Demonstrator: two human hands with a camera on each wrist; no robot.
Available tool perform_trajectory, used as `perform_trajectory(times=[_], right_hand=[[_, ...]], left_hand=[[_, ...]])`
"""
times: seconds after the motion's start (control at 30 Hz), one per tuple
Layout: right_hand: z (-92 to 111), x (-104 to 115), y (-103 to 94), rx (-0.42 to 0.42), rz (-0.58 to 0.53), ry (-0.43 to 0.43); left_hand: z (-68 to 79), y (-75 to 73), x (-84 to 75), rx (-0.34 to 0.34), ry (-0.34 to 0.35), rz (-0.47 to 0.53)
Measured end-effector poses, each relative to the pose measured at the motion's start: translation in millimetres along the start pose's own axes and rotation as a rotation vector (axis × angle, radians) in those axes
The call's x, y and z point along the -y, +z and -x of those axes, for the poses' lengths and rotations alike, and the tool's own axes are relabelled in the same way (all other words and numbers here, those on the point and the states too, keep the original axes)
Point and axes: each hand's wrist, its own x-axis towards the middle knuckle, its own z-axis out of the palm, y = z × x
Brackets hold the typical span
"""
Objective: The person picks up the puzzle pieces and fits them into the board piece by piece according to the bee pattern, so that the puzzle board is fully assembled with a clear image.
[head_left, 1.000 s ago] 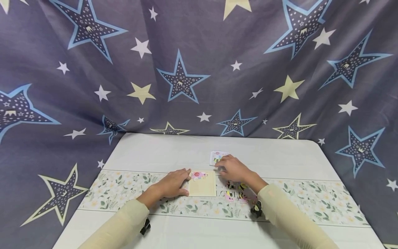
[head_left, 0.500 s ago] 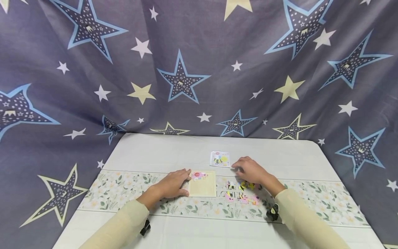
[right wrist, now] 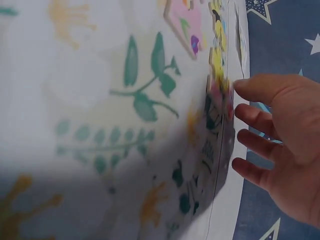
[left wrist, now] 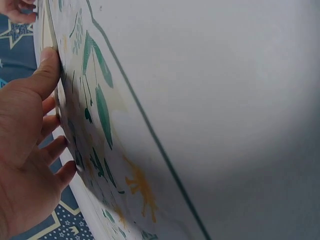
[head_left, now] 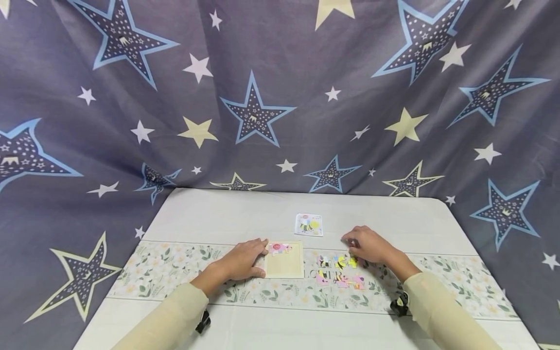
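Note:
My left hand (head_left: 242, 259) rests at the left side of a shallow cream puzzle tray (head_left: 284, 267), its thumb touching the tray edge in the left wrist view. One pink printed piece (head_left: 280, 248) lies in the tray's upper left corner. My right hand (head_left: 372, 245) hovers at the right end of the upper row of loose jigsaw pieces, fingers loosely bent and holding nothing visible. A yellow piece (head_left: 352, 262) lies by its fingers, and a pink piece (right wrist: 229, 100) shows beside the thumb in the right wrist view.
More jigsaw pieces form a lower row, including a pink piece (head_left: 358, 282). A picture card (head_left: 308, 225) with a bee lies behind the tray. A white cloth with a floral band covers the table (head_left: 236, 209); a star-patterned curtain (head_left: 262, 160) hangs behind.
My right hand has moved from the bee card to the right and towards me, over the loose pieces, uncovering the card. My left hand has stayed at the tray.

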Motion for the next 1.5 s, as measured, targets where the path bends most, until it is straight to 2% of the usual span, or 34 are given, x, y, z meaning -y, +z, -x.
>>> perform_trajectory(times=[0.27,0.5,0.8,1.1,1.5], right_hand=[[6,-4,0.9,0.022,-0.017,0.010],[8,-7,3.0,-0.017,-0.001,-0.052],[8,-8,2.4,-0.023,0.020,-0.068],[-7,16,1.8,-0.029,-0.010,-0.046],[-40,49,15.5,-0.021,-0.029,-0.130]], left_hand=[[-0.1,1.6,2.0,-0.006,0.003,0.006],[0.2,1.8,2.7,0.004,-0.006,0.009],[0.1,-1.0,0.3,0.024,-0.010,0.017],[0.8,-1.4,-0.5,0.019,-0.021,0.015],[-0.1,0.1,0.9,0.017,-0.021,0.014]])
